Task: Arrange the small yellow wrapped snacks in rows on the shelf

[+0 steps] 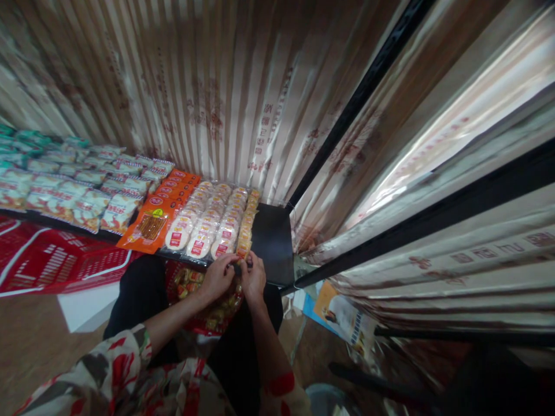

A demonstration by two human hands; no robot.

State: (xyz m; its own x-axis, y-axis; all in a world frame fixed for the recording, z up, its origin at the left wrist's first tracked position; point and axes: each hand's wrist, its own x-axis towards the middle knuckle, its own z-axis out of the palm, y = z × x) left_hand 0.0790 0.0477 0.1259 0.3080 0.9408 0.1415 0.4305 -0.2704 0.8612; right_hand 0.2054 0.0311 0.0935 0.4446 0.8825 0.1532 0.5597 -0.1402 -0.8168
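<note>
The left hand point(218, 278) and the right hand point(254, 279) meet at the near end of a row of small yellow packets point(245, 230), which runs from near to far along the black surface point(274, 244). The fingers of both are bent and drawn together, with the fingertips close to each other; the grip of each is partly hidden, so whether it is closed on a packet cannot be told. Just left of the yellow row lie three rows of round, white wrapped crackers point(198, 226), overlapping from near to far. Left of those come orange packs point(151, 222), then white snack bags point(89, 202) in several rows, and green packs point(31, 138) at the far left. Below the hands, between the person's dark-clad legs, a red container point(208, 330) holds many small yellow-wrapped pieces point(217, 309). A red basket point(65, 264) stands on the left, near side of the surface, with a white box point(89, 306) by it. A pale printed curtain point(234, 92) hangs behind the goods, and a printed sheet point(342, 315) lies low on the right.
</note>
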